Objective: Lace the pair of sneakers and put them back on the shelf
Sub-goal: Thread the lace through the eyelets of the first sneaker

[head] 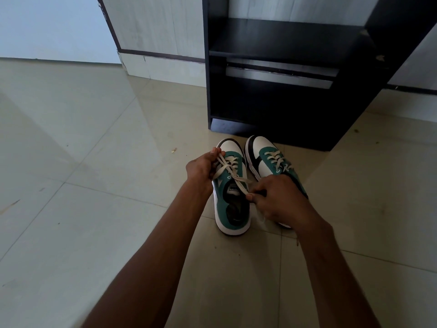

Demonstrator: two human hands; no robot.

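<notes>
Two green, white and black sneakers stand side by side on the tiled floor, toes toward the shelf. The left sneaker (233,209) has its cream lace (233,172) crossed loosely over the tongue. My left hand (202,168) pinches one lace end at the shoe's left side. My right hand (276,197) pinches the other lace end near the shoe's opening and covers the heel of the right sneaker (267,157), whose lace is threaded and looks tied. The black shelf (283,48) stands just beyond the shoes.
The shelf unit has a bare upper board and a dark lower compartment (272,107) at floor level. A pale wall with a dark skirting strip (163,55) runs behind. Beige floor tiles (82,162) spread to the left and in front.
</notes>
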